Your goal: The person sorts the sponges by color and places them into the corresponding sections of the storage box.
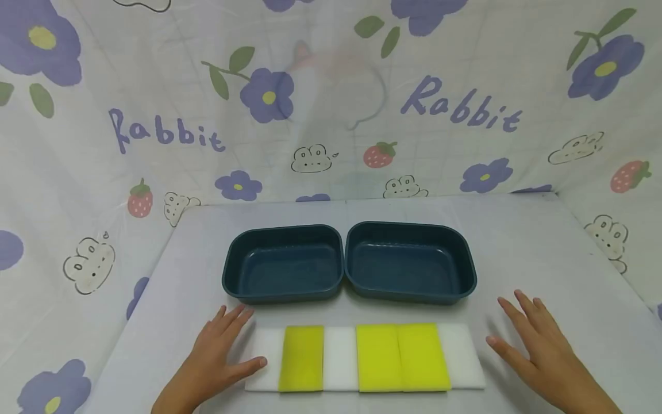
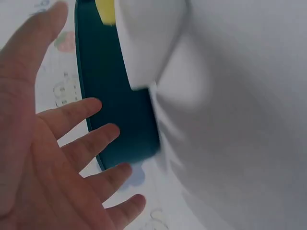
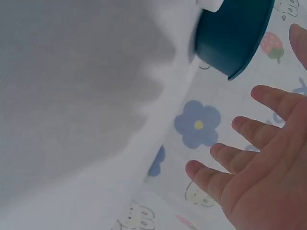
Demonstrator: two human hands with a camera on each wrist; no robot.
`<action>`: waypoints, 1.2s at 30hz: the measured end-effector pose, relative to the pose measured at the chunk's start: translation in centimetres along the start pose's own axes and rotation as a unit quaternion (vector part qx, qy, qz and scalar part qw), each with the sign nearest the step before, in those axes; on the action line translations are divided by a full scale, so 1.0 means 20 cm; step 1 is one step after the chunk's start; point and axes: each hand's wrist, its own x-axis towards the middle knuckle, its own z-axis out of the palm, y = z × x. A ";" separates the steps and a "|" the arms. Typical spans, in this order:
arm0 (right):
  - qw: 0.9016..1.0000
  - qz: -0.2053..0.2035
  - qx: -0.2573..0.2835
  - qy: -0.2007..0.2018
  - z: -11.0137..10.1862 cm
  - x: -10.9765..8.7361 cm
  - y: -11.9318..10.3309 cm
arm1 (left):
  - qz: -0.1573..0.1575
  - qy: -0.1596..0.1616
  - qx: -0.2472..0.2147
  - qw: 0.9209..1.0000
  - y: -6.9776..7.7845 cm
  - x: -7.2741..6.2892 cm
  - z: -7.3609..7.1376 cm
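A row of several flat, sponge-like rectangular blocks lies across the front of the table. From the left come a white block (image 1: 266,345), a darker yellow block (image 1: 301,359), a second white block (image 1: 340,359), two bright yellow blocks (image 1: 378,357) side by side, and a white block (image 1: 462,356) at the right end. My left hand (image 1: 211,353) is spread beside the left end, its thumb over the edge of the first white block; whether it touches cannot be told. Off the right end, my right hand (image 1: 543,356) hovers with fingers spread, holding nothing.
Behind the row stand two dark teal rectangular tubs, the left tub (image 1: 289,293) and the right tub (image 1: 408,294), their near corners touching and nothing inside. The white tabletop (image 1: 527,247) meets a printed cloth (image 1: 331,126) at the back and sides.
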 end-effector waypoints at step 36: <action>0.982 -0.180 0.035 0.042 0.08 0.04 -0.27 | -0.029 -0.109 -0.025 0.993 0.12 0.00 -0.03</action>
